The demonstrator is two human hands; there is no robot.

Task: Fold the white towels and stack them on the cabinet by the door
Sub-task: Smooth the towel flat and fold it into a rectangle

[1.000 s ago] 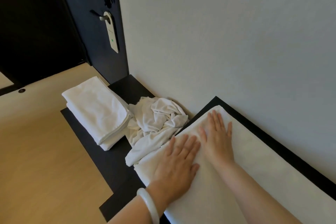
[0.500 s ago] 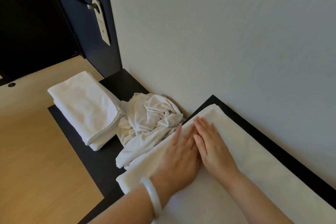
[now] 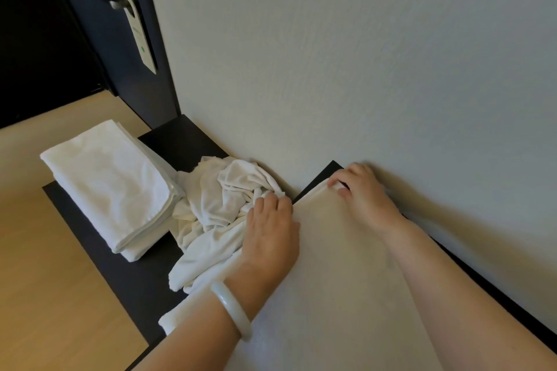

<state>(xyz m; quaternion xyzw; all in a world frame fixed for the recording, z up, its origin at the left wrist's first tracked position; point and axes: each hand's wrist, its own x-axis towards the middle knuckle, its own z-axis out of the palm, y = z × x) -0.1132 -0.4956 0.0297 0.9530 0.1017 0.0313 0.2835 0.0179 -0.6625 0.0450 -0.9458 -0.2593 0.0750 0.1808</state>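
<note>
A long white towel [image 3: 340, 295] lies flat on the black cabinet top [image 3: 126, 274]. My right hand [image 3: 361, 193] pinches its far corner by the wall, fingers curled round the edge. My left hand [image 3: 271, 235] grips the same short end nearer me, its fingertips hidden over the edge. A crumpled white towel [image 3: 223, 205] lies just beyond that end. A stack of folded white towels [image 3: 111, 187] sits at the cabinet's far left end.
A pale wall [image 3: 361, 54] runs along the back of the cabinet. A dark door [image 3: 99, 24] with a handle and a hanging door tag [image 3: 140, 36] stands past the cabinet's end. Wooden floor [image 3: 45, 295] lies to the left.
Both hands were pressing flat, side by side, on the spread towel. They have since moved apart to its far end, each taking hold of the edge.
</note>
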